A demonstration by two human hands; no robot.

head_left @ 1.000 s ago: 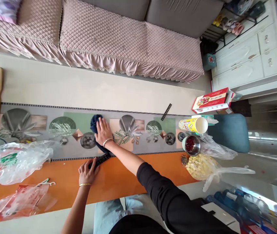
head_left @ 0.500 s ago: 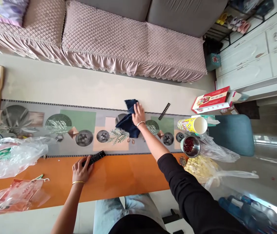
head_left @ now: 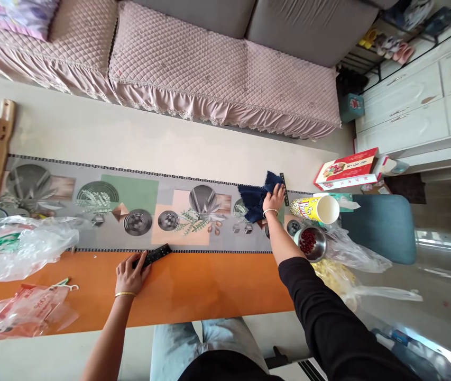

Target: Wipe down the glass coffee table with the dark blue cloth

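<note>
My right hand (head_left: 274,199) presses down on a dark blue cloth (head_left: 254,198), its fingers bunched over the cloth's right side. The cloth lies crumpled on the grey patterned table runner (head_left: 221,241). Just beyond my fingertips, a black strip with holes (head_left: 285,189) touches or almost touches the cloth's edge. On the orange tabletop (head_left: 225,286), my left hand (head_left: 130,274) has its fingers around the near end of a black remote control (head_left: 157,256). The remote's far end reaches the runner's border.
At right stand a yellow popcorn cup (head_left: 308,208), a metal cup of red beans (head_left: 317,244), a red-and-white box (head_left: 346,169) and a bag of yellow pieces (head_left: 334,278). Plastic bags (head_left: 22,243), a red wrapper (head_left: 25,307) and a wooden stick (head_left: 1,148) lie at left. A sofa (head_left: 193,69) stands beyond.
My right hand has moved the blue cloth rightward along the runner, up to the black strip, which now stands at a steeper angle. My left hand stays at the remote control.
</note>
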